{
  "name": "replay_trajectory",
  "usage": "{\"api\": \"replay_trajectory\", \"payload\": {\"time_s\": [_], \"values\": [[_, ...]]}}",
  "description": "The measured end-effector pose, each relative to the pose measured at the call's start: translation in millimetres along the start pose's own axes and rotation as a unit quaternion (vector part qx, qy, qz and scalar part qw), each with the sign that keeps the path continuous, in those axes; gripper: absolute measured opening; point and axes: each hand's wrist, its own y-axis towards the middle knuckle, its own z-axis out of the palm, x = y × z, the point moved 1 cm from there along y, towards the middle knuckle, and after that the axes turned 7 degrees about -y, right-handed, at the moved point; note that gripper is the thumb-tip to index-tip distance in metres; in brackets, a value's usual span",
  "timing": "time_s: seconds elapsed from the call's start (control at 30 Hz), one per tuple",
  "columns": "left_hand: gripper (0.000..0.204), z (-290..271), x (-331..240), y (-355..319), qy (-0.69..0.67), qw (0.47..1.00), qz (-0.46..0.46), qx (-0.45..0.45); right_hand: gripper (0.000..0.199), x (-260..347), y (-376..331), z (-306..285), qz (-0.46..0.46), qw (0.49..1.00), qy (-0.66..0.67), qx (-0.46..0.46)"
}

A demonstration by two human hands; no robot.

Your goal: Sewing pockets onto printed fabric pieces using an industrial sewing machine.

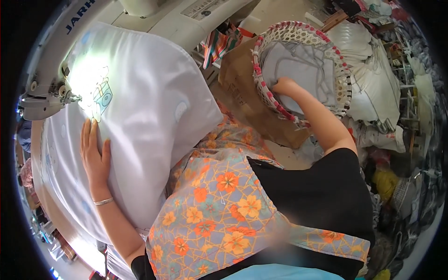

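Room: a crowded sewing workshop, my work table on the left and heaps of pale cut cloth point(373, 84) stacked at the far right.
Left hand: my left hand point(94, 156) lies flat and open, fingers stretched and close together, palm pressing down on the white fabric point(149, 116); it grips nothing.
Wrist: a thin silver bangle point(103, 201) circles my left wrist, just near of the hand.
White fabric: it spreads wide over the table at the left, smooth under my palm, with faint pale blue shapes printed here and there.
Print: a small cartoon camera picture point(100, 98) sits on the fabric just beyond my fingertips, lit bright by the machine lamp.
Machine: the white sewing machine point(51, 88) stands at the far left, its needle end right beside the print.
Right hand: my right hand point(283, 87) reaches far right into the woven basket point(343, 74); it rests on the grey cloth point(298, 60) inside, fingers curled under, so I cannot tell whether it has hold of anything.
Basket: round, pale weave with a pink-beaded rim, tilted toward me, grey cloth and loose cords inside.
Behind it: a brown cardboard box point(242, 88) leans just left of the basket.
Lap: orange-flowered cloth point(219, 205) covers the near middle, between my two arms.
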Motion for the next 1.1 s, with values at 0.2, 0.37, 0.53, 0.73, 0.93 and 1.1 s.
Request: {"api": "replay_trajectory", "payload": {"time_s": [0.2,0.37,0.53,0.73,0.93,1.1], "values": [[0.052,-2,-7,0,-0.026,0.999,-0.024,-0.013,0.042,-25,-32,-87,0.115,0.957,0.174,-0.201],[0.053,3,-4,-1,0.0,0.999,-0.029,-0.032,0.028,50,-91,-210,-0.043,0.862,0.272,-0.426],[0.057,10,-18,-11,-0.024,0.998,-0.047,-0.034,0.009,234,-171,-239,-0.397,0.736,0.377,-0.398],[0.045,-38,-86,-70,-0.256,0.965,-0.057,0.028,0.02,399,-219,-163,-0.724,0.647,0.153,-0.183],[0.041,-74,-57,-64,-0.176,0.966,-0.127,-0.139,0.011,407,-219,-138,-0.717,0.671,0.176,-0.074],[0.037,-45,24,7,0.018,0.938,-0.137,-0.319,0.007,403,-226,-124,-0.706,0.687,0.135,-0.108]]}}
